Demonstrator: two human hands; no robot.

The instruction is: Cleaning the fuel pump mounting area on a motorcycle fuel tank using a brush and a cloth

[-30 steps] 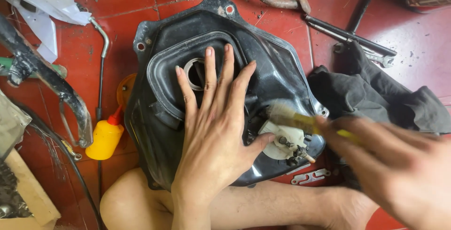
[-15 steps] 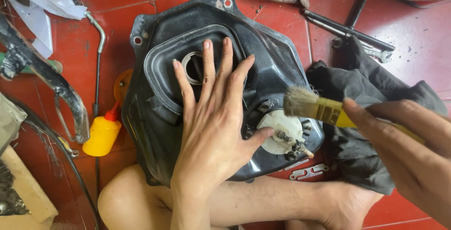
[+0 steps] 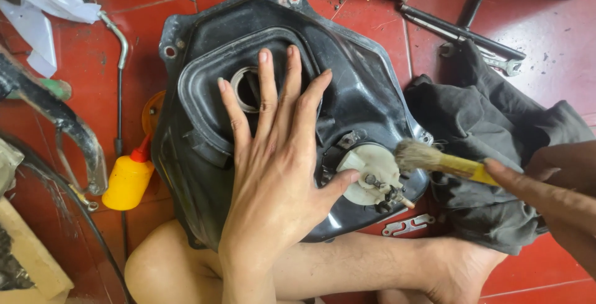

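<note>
The big black plastic tank (image 3: 347, 93) lies in the middle of the frame on the red tile floor (image 3: 559, 62). The left hand (image 3: 276, 173) stays flat on it, fingers spread wide. The right hand (image 3: 552, 198) pinches a yellow-handled brush (image 3: 444, 161). The bristles have slid right, off the round white cap (image 3: 369, 173), to its edge beside the dark grey cloth (image 3: 496, 130).
</note>
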